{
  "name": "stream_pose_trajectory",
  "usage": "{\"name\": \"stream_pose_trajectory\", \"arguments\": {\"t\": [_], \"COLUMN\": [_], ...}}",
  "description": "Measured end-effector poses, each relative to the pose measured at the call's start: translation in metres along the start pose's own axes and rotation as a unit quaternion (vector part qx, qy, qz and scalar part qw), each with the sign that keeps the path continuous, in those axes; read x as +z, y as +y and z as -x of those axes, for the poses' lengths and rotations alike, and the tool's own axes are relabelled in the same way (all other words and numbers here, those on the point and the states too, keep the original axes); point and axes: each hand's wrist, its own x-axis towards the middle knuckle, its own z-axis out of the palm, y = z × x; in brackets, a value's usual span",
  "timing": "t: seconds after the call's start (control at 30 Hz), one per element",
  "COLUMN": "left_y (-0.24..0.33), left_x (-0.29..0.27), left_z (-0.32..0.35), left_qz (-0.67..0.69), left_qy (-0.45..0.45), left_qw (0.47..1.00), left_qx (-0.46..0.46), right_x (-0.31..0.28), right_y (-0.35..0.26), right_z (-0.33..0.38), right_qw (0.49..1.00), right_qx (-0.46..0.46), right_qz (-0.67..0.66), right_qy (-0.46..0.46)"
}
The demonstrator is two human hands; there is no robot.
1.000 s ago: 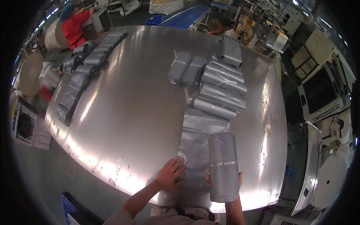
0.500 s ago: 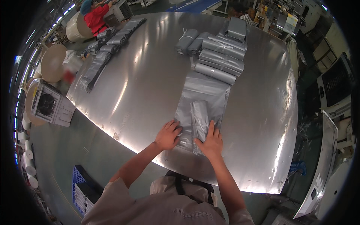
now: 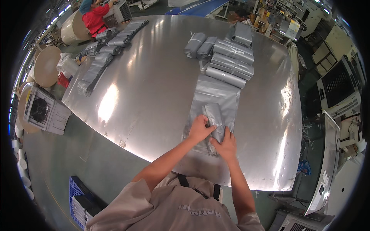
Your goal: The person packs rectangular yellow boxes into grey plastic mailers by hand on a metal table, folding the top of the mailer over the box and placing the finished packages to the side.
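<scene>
A folded roll of grey plastic bags [image 3: 213, 112] lies lengthwise on a flat grey plastic sheet stack [image 3: 221, 92] near the table's front edge. At the roll's left side, my left hand [image 3: 199, 129] has its fingers curled in against the plastic, pinching its edge. My right hand [image 3: 226, 147] grips the near right part of the roll, thumb on top and fingers along the right side. A thin pale strip crosses the roll between the hands; its kind is unclear. Beyond the flat stack rest several tied grey rolls [image 3: 231, 65].
The broad metal table [image 3: 154, 84] has a curved-looking front edge. More grey bundles [image 3: 96, 69] lie at its far left. A person in red [image 3: 94, 19] works beyond them. A fan unit [image 3: 44, 109] stands left, a blue crate [image 3: 77, 200] lower left, machines to the right.
My left hand has moved right, from flat beside the roll to curled against it. My right hand stays on the roll, its fingers closer around it. The view has shifted slightly.
</scene>
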Motion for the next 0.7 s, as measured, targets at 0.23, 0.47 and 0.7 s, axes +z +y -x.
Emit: {"name": "stream_pose_trajectory", "arguments": {"t": [0.23,0.47,0.7], "left_y": [-0.007,-0.010,-0.012], "left_x": [-0.008,0.010,0.006], "left_z": [0.016,0.020,0.024], "left_qz": [0.012,-0.009,-0.050], "left_qy": [-0.022,-0.032,0.015], "left_qw": [1.000,0.998,0.998], "left_qx": [0.000,0.051,0.045], "right_x": [-0.024,-0.029,-0.026], "right_y": [-0.044,-0.020,-0.040], "right_z": [-0.050,-0.068,-0.092], "right_qw": [0.991,0.973,0.961], "right_qx": [-0.114,-0.209,-0.207], "right_qz": [-0.057,0.077,0.126], "right_qy": [-0.033,-0.051,-0.131]}}
